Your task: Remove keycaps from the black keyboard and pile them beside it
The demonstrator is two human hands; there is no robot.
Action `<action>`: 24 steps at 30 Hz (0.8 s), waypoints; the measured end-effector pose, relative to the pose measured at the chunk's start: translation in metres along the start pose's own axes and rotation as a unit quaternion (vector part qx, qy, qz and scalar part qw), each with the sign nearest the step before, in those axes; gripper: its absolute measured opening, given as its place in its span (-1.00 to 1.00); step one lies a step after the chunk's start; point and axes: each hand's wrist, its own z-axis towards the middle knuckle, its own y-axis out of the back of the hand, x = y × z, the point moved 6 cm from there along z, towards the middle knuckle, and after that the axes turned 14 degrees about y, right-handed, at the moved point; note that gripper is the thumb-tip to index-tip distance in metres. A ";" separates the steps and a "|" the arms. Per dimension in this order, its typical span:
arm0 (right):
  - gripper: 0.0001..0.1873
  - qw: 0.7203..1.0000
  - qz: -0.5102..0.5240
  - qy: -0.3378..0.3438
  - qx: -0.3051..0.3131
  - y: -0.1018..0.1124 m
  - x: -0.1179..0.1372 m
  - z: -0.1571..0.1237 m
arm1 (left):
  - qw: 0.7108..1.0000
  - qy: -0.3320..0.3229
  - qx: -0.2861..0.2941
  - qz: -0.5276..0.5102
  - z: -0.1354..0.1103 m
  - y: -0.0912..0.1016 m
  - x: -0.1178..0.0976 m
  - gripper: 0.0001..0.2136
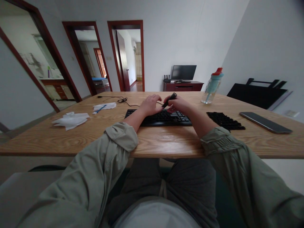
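Observation:
A black keyboard lies on the wooden table in front of me. My left hand rests over its upper edge, fingers spread and slightly bent, with no object visible in it. Just to the right, my right hand grips a slim black stick-like tool above the keys. The tool slants, its lower end near my left thumb; its exact kind is unclear. My fingers and wrists hide part of the keyboard's top rows. Right of the keyboard lies a patch of small black pieces, looking like keycaps in rows.
Crumpled white tissues lie at left, near a blue stick-like item on another tissue. A coiled black cable runs behind the keyboard. A water bottle stands back right; a flat grey device lies far right.

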 end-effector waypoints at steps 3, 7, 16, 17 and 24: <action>-0.70 0.997 -0.050 0.045 0.021 0.000 0.002 0.011 | 0.998 -0.017 0.065 -0.019 0.008 -0.011 -0.007 -0.64; -0.77 0.987 -0.102 0.121 -0.013 0.002 0.005 0.018 | 0.994 -0.016 0.108 -0.011 0.014 -0.019 -0.009 -0.62; -0.66 0.965 -0.227 0.122 -0.056 0.004 -0.014 0.010 | 0.990 0.088 0.109 0.013 0.019 -0.024 0.023 -0.55; -0.68 0.957 -0.252 0.132 -0.048 0.002 -0.015 0.008 | 0.990 0.095 0.103 0.013 0.018 -0.025 0.025 -0.54; -0.75 0.908 -0.372 0.184 0.060 -0.024 -0.026 0.002 | 0.991 0.109 0.079 0.018 0.012 -0.025 0.033 -0.55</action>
